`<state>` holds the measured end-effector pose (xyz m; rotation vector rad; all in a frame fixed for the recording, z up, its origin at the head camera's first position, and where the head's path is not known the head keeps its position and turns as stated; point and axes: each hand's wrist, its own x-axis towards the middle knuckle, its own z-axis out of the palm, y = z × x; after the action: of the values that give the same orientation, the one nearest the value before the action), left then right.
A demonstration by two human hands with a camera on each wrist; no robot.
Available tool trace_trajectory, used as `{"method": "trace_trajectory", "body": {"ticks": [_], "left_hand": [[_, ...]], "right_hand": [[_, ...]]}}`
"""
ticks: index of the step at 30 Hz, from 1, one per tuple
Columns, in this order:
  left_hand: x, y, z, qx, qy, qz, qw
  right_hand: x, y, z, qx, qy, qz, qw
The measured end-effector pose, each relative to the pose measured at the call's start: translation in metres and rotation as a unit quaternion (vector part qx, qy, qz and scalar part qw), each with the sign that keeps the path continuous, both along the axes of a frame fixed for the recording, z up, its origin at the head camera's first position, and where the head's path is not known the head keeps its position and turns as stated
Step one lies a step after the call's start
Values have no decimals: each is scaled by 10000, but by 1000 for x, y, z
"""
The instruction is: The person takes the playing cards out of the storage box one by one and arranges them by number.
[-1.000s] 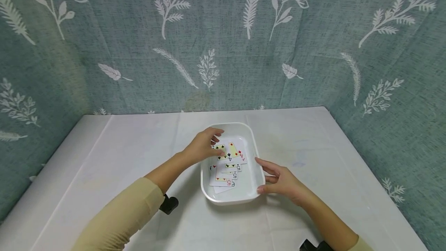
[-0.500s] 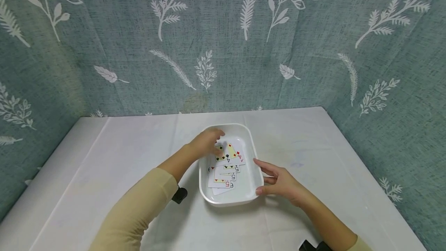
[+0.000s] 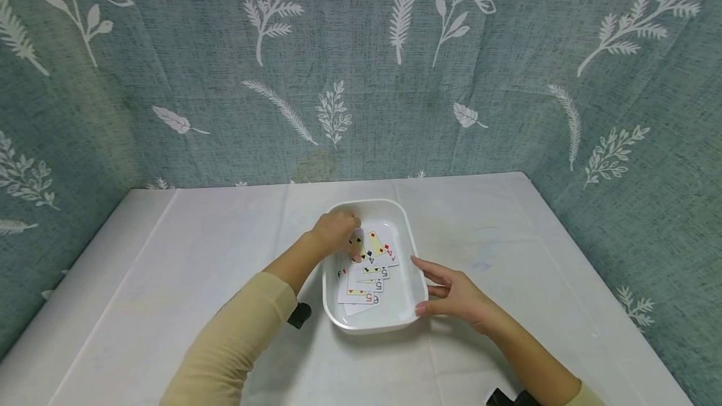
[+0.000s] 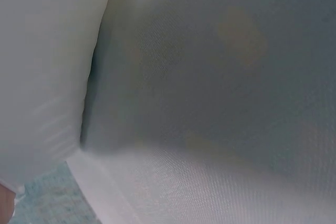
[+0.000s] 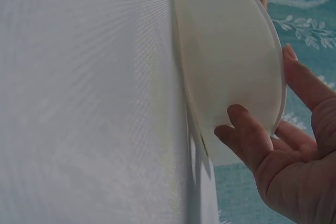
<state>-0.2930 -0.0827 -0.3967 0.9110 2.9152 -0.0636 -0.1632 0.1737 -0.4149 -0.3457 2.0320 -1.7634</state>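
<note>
A white rectangular tray (image 3: 407, 306) stands on the table, with several loose playing cards (image 3: 361, 281) overlapping inside it. My left hand (image 3: 336, 232) reaches over the tray's left rim. Its fingers curl down at a four of spades (image 3: 359, 245), thumb at the near end and fingertips at the far end, partly covering the card. Beside it lies a four of diamonds (image 3: 376, 244). On the right, my right hand (image 3: 459, 296) rests spread fingertips along the tray's outer side and rim. The right wrist view shows its fingertips (image 5: 237, 113) against the outer wall.
A white cloth (image 3: 225, 224) covers the table. Blue-green patterned fabric (image 3: 372, 118) walls rise behind it and at both sides. Dark wrist devices (image 3: 299, 315) show beneath the forearms. Mostly pale cloth (image 4: 173, 182) fills the left wrist view.
My left hand's fingers have curled down from a spread pose, and its forearm has swung right. The right hand keeps its place at the tray; the cards look unmoved.
</note>
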Motion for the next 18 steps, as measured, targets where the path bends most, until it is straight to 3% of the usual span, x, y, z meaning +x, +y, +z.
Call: {"method": "trace_trajectory", "body": {"ticks": [12,18], "left_hand": [[0,4,-1,-347,-332,77,9988],[2,3,0,15,-466,114,9988]], "right_hand": [[1,3,0,-79,20,261,9996],[1,4,0,-27,67,324,9994]]}}
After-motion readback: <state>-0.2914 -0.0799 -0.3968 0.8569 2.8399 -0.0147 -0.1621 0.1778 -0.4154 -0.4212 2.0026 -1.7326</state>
